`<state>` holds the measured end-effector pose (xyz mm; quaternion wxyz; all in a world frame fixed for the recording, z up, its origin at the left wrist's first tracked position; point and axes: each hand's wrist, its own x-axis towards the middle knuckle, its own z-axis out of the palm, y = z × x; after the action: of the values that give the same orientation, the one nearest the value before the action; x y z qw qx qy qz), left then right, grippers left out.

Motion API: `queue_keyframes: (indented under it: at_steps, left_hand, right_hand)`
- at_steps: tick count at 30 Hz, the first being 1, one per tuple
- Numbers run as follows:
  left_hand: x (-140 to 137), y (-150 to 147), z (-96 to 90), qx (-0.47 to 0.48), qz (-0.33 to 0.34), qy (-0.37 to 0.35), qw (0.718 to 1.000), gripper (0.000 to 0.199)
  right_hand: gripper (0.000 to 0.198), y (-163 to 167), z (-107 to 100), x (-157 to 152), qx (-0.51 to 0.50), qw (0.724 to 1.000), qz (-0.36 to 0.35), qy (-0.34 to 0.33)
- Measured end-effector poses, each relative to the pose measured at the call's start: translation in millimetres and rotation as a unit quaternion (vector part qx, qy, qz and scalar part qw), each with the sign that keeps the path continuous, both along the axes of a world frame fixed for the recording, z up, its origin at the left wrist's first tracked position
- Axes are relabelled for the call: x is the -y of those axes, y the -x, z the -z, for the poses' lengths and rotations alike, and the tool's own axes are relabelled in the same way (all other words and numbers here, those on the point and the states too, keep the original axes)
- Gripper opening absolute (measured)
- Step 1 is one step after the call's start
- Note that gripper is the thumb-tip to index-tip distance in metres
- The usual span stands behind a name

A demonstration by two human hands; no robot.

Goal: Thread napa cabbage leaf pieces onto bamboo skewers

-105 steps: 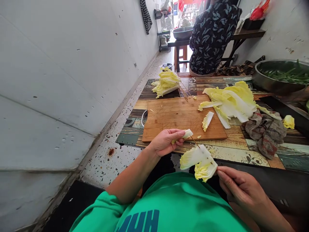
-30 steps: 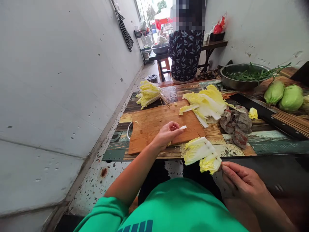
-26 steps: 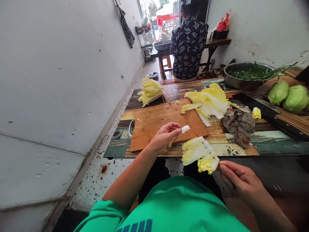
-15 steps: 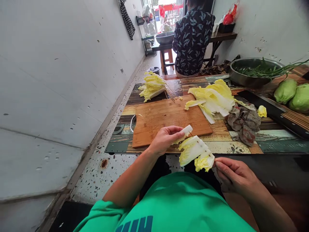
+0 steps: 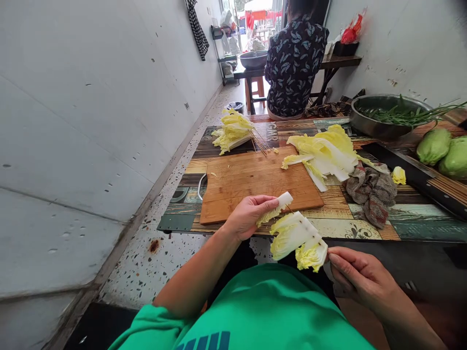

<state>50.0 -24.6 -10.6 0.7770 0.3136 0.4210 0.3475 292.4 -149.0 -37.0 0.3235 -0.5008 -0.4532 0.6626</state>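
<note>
Turned lettering (image 5: 272, 131) on the patterned tabletop (image 5: 328, 227), beside a spread of thin sticks (image 5: 258, 142), seemed to read "GMR", though its first character was unclear. A large curved letter (image 5: 178, 195), perhaps a D, lay printed left of the board's metal handle (image 5: 200, 187). Dark letters (image 5: 204, 341) on the green shirt (image 5: 270, 306) were cut off by the bottom of the view and could not be read.

The left hand (image 5: 250, 216) pinched a pale cabbage piece (image 5: 279, 206) between thumb and fingers, over the near edge of the cutting board (image 5: 251, 180). The right hand (image 5: 359, 272) gripped the end of a skewer (image 5: 289, 209) in front of the table's front edge. Threaded cabbage pieces (image 5: 297, 238) sat along that skewer, between the two hands — its other end reached the piece in the left.

The board's near edge ran close to the table's front edge, its middle bare wood with a few scraps. Loose cabbage leaves (image 5: 324, 150) overhung its right side; a crumpled cloth (image 5: 372, 192) lay farther right. Speckled floor (image 5: 146, 262) opened between table and white wall (image 5: 91, 121).
</note>
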Motion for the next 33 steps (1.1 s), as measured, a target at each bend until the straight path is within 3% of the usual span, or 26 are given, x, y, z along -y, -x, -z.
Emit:
queue_keyframes:
  at_steps: [11,33]
  left_hand:
    - [4.0,-4.2,-2.8,0.003,-0.027,-0.018,0.999,0.044]
    - [10.3,-6.7,-5.0,0.022,-0.010,-0.007,1.000,0.043]
  right_hand:
    - [0.044,-5.0,6.8,7.2,0.012,1.000,0.003,-0.018]
    - [0.043,-5.0,5.6,7.3,0.003,1.000,0.001,-0.019]
